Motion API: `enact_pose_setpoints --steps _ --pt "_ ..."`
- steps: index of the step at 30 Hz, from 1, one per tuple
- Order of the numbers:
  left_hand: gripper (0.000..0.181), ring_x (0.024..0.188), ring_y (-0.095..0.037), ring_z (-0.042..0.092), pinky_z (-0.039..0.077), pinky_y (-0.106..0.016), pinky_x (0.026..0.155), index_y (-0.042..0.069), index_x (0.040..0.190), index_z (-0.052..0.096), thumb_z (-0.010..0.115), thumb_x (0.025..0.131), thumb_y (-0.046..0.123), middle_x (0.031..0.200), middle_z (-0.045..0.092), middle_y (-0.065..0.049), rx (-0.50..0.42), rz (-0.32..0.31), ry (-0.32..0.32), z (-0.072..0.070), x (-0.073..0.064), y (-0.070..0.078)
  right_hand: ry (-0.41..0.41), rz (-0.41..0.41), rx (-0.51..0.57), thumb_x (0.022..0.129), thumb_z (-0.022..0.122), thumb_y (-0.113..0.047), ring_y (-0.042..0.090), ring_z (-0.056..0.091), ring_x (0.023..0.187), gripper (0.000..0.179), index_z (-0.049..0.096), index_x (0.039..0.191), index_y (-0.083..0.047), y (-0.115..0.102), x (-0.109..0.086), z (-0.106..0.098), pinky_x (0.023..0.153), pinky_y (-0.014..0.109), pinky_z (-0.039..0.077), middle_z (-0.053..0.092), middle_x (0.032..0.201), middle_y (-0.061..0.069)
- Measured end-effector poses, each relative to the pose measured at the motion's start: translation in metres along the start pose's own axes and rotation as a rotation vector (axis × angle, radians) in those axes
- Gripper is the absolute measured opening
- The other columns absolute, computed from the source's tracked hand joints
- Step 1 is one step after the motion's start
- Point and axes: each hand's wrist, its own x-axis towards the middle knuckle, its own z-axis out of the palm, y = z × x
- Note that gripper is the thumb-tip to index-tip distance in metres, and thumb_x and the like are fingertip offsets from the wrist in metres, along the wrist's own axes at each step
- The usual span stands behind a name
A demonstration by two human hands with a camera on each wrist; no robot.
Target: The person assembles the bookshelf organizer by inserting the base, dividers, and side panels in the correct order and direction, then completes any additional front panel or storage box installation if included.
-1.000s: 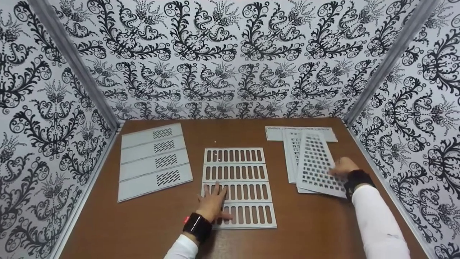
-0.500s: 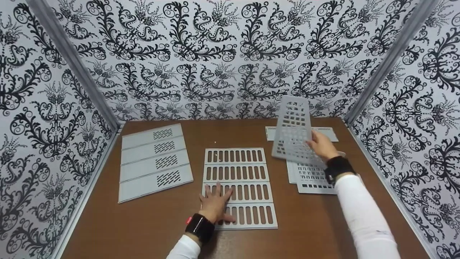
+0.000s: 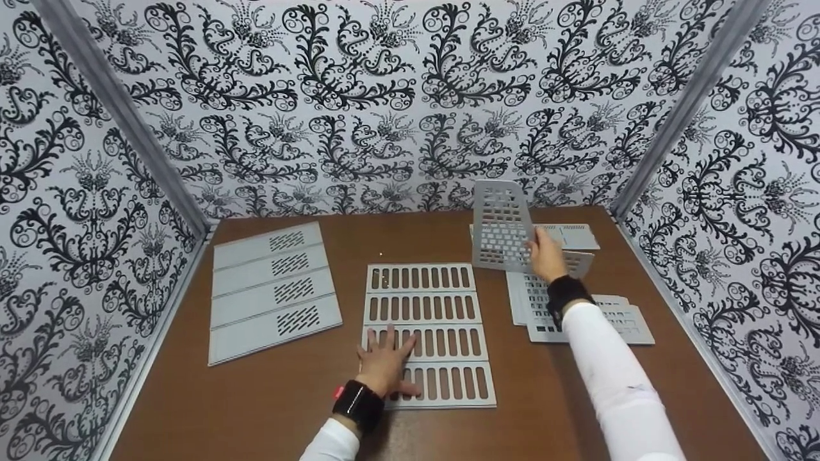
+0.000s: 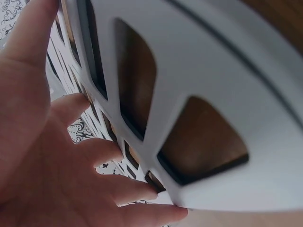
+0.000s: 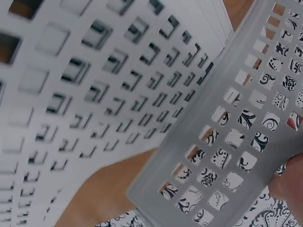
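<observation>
My right hand [image 3: 548, 253] grips the edge of a grey perforated plate [image 3: 503, 221], whose rows of small square holes look like a keyboard frame. The plate is raised and tilted up, towards the back of the table. In the right wrist view, fingers [image 5: 289, 189] show at its edge, and the patterned wall is visible through its holes. Below it lie several pale perforated plates [image 3: 544, 334], overlapping and partly hidden by the arm. My left hand [image 3: 383, 366] rests with spread fingers on the left side of the light grey slotted panels [image 3: 423, 323], arranged in rows at mid-table.
Grey panels with slanted slots [image 3: 275, 291] lie in rows on the left of the brown table [image 3: 256, 410]. A flat pale piece [image 3: 576, 237] lies at the back right, partly covered. Patterned walls [image 3: 410, 128] surround the table on three sides.
My right hand has lifted the grey perforated plate off the right-hand pile and moved it left and back, tilting it up. Plates beneath became visible. My left hand stays on the slotted panels.
</observation>
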Motion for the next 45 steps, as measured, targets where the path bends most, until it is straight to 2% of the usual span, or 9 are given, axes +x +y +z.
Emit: enact_pose_setpoints --steps 8,15,22,27,30,34,38,40,45 --pt "0.111 0.140 -0.065 0.027 0.029 -0.081 0.105 0.026 0.152 0.043 0.090 0.056 0.060 0.161 0.029 -0.027 -0.003 0.007 0.011 0.002 0.000 0.000 0.032 -0.021 0.046 0.100 0.045 0.003 0.049 0.061 0.108 0.017 0.052 0.115 0.008 0.005 0.002 0.005 0.096 0.060 0.047 0.064 0.112 0.034" --pt "0.110 0.142 -0.063 0.026 0.030 -0.080 0.105 0.028 0.153 0.042 0.088 0.059 0.061 0.163 0.028 -0.024 0.007 -0.012 -0.012 0.004 0.001 -0.001 0.044 -0.057 0.089 0.099 0.044 0.004 0.049 0.060 0.106 0.023 0.052 0.120 0.009 0.009 0.004 0.009 0.095 0.060 0.046 0.064 0.110 0.034" --pt "0.109 0.141 -0.064 0.026 0.029 -0.080 0.105 0.028 0.153 0.042 0.087 0.059 0.061 0.162 0.027 -0.025 0.008 -0.008 -0.017 0.006 0.001 -0.001 0.000 -0.010 0.105 0.101 0.042 0.001 0.047 0.058 0.113 0.026 0.051 0.125 0.007 0.009 0.006 0.011 0.101 0.059 0.044 0.062 0.118 0.033" --pt "0.109 0.140 -0.065 0.026 0.029 -0.081 0.105 0.028 0.153 0.042 0.087 0.059 0.061 0.162 0.026 -0.027 0.007 -0.001 -0.011 0.004 0.001 -0.001 0.103 -0.011 -0.016 0.100 0.047 -0.002 0.048 0.061 0.111 0.027 0.058 0.123 0.006 0.003 0.008 0.015 0.101 0.059 0.042 0.066 0.116 0.031" --pt "0.110 0.140 -0.065 0.026 0.029 -0.081 0.104 0.027 0.153 0.042 0.087 0.059 0.061 0.162 0.026 -0.027 0.004 0.006 -0.002 0.005 0.000 -0.001 0.146 0.050 -0.131 0.102 0.049 -0.009 0.046 0.060 0.115 0.026 0.062 0.122 0.002 -0.003 0.006 0.017 0.106 0.059 0.037 0.067 0.121 0.027" --pt "0.109 0.140 -0.066 0.026 0.028 -0.081 0.104 0.027 0.153 0.041 0.087 0.060 0.061 0.162 0.027 -0.027 -0.004 0.012 -0.001 0.007 -0.001 -0.001 0.096 0.125 -0.179 0.105 0.045 -0.014 0.046 0.053 0.126 0.036 0.055 0.135 0.003 -0.010 0.003 0.019 0.114 0.060 0.031 0.062 0.132 0.028" --pt "0.108 0.140 -0.065 0.026 0.029 -0.080 0.104 0.027 0.153 0.042 0.087 0.060 0.061 0.161 0.028 -0.027 0.000 0.010 -0.001 0.007 -0.001 -0.002 0.017 0.130 -0.158 0.104 0.043 -0.016 0.052 0.043 0.135 0.054 0.032 0.150 0.009 -0.012 0.005 0.021 0.116 0.064 0.027 0.049 0.142 0.036" --pt "0.108 0.140 -0.065 0.026 0.030 -0.080 0.104 0.026 0.153 0.043 0.087 0.060 0.060 0.161 0.028 -0.027 0.003 0.009 0.000 0.006 0.000 -0.002 0.002 0.119 -0.136 0.102 0.045 -0.015 0.055 0.042 0.134 0.059 0.026 0.150 0.014 -0.010 0.007 0.022 0.115 0.065 0.027 0.044 0.143 0.040" --pt "0.107 0.141 -0.065 0.026 0.029 -0.079 0.106 0.027 0.151 0.044 0.089 0.059 0.058 0.161 0.030 -0.025 -0.001 0.001 -0.003 0.005 0.001 -0.002 -0.005 0.071 -0.097 0.099 0.048 -0.012 0.054 0.047 0.129 0.054 0.030 0.142 0.015 -0.002 0.011 0.025 0.113 0.065 0.027 0.049 0.135 0.041"
